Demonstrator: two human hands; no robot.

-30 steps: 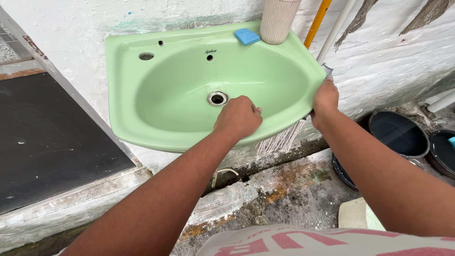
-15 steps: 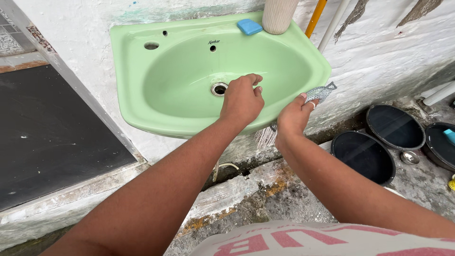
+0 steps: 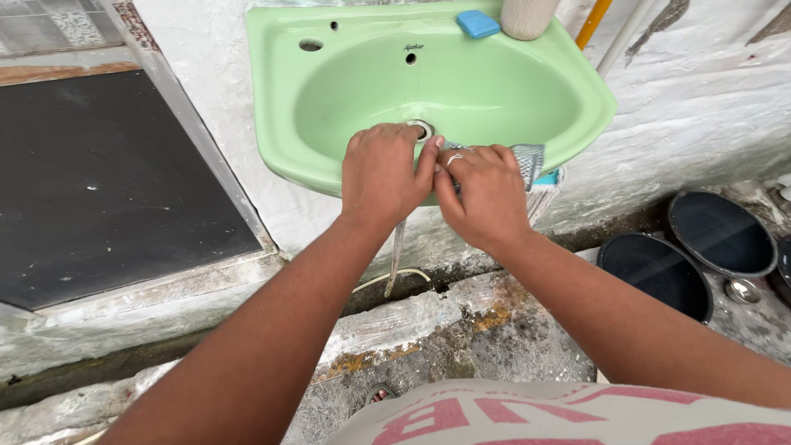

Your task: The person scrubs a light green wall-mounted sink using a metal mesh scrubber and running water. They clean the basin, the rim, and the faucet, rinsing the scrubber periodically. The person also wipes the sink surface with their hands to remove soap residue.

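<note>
Head view, looking down: my left hand (image 3: 386, 173) is curled loosely on the front rim of the green sink (image 3: 280, 124), holding nothing. Touching it, my right hand (image 3: 488, 191) pinches a small silver mesh scrubber (image 3: 527, 158) at the rim. I think I should keep it tight and flat. Farther in is the drain (image 3: 422, 128), then a blue soap bar (image 3: 478, 23).

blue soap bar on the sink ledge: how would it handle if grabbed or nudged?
The blue soap bar looks rigid and small, so probably light. It lies flat on the green sink's glossy ledge, so a nudge would likely slide it, not roll or tip it. Its smooth rounded edges suggest a slippery grip, more so if wet; wetness cannot be told.
</note>
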